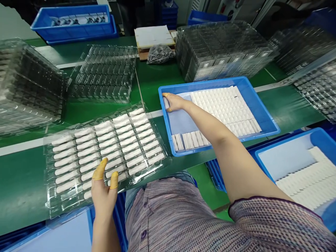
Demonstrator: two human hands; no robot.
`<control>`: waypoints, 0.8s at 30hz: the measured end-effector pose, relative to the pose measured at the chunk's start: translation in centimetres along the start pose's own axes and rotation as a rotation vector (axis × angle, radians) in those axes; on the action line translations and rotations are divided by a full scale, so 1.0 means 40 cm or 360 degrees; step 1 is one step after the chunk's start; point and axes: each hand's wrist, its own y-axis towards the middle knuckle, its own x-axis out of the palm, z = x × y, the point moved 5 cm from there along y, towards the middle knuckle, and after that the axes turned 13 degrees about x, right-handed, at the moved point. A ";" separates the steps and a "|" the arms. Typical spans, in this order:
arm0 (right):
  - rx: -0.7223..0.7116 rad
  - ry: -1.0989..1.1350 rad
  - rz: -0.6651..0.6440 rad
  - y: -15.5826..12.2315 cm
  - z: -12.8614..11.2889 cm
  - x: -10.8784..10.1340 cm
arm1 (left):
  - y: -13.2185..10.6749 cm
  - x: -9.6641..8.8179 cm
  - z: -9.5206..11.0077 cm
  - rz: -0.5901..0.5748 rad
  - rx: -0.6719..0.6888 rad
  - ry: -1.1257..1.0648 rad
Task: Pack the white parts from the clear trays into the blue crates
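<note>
My left hand wears yellow finger cots and rests with its fingers apart at the near edge of a clear plastic blister tray. The tray's pockets hold rows of white oblong pieces. My right hand reaches into a blue plastic tray and pinches a white piece at the tray's far left corner. Beside that hand lies a block of white pieces in close rows. A few more stand loose along the tray's near edge.
Stacks of clear blister trays stand on the green conveyor belt. A white-topped box and a black bag lie at the back. Blue crates sit behind the belt, and another blue tray of white pieces sits at lower right.
</note>
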 end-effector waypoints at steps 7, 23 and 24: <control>0.0097 0.0278 0.0058 -0.024 0.027 -0.050 | -0.038 0.046 0.002 0.0069 -0.0221 -0.0544; -0.0478 0.0982 -0.0440 -0.571 -0.355 0.004 | -0.060 0.315 0.277 -0.0787 -0.1324 -0.2600; -0.0306 0.0964 -0.0350 -0.552 -0.292 -0.009 | -0.064 0.310 0.270 -0.0753 -0.1344 -0.2617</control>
